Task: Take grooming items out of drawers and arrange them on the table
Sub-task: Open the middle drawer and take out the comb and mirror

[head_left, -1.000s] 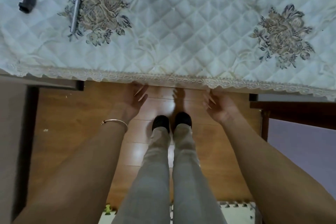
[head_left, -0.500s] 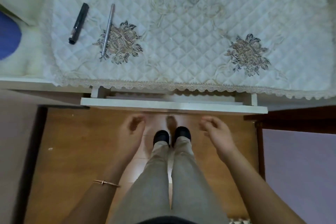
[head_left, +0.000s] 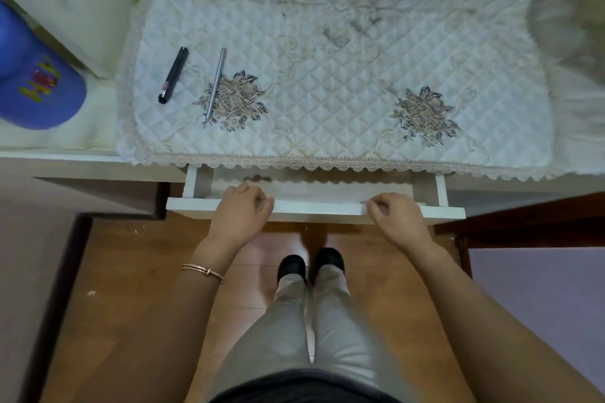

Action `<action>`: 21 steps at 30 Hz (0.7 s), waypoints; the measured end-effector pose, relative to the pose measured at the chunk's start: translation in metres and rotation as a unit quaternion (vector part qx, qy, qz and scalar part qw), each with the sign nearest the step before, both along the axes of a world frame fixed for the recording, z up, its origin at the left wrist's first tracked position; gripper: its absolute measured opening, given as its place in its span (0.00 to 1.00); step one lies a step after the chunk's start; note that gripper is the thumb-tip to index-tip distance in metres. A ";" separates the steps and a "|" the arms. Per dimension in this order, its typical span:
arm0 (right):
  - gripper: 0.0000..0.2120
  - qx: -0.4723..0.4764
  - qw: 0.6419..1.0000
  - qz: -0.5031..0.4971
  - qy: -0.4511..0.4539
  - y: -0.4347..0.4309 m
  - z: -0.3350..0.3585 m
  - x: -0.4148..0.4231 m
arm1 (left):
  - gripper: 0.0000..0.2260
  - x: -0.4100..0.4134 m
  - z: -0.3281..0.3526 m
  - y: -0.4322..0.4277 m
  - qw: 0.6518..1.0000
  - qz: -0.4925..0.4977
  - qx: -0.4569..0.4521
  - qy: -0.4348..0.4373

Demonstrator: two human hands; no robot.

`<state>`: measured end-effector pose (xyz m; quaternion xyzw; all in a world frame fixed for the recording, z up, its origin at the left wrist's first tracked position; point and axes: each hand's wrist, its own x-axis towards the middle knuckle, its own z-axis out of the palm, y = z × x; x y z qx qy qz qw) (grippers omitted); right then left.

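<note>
Wood floor below, white quilted floral table cover [head_left: 327,75] ahead of us. Our left hand [head_left: 240,214] and right hand [head_left: 397,217] curl closed over the front lip of the shallow white wooden drawer [head_left: 314,208], just open. Stiff, probably light; grip that lip. Black tube [head_left: 173,75] and silver pen-like stick [head_left: 216,82] lie beyond our left hand.

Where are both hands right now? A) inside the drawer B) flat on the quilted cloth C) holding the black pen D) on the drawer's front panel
D: the left hand and right hand both curl over the white drawer front, drawer partly open.
</note>
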<state>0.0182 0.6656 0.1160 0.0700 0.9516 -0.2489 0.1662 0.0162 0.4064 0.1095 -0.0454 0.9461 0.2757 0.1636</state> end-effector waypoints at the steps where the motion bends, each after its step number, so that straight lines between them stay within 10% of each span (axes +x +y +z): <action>1: 0.14 -0.004 1.000 -0.004 -0.011 0.000 0.000 0.006 | 0.12 0.006 0.000 -0.001 1.000 -0.002 0.003 -0.002; 21: 0.23 0.016 0.978 0.000 -0.208 0.004 -0.016 0.116 | 0.19 0.117 -0.029 -0.005 0.988 -0.029 -0.021 -0.153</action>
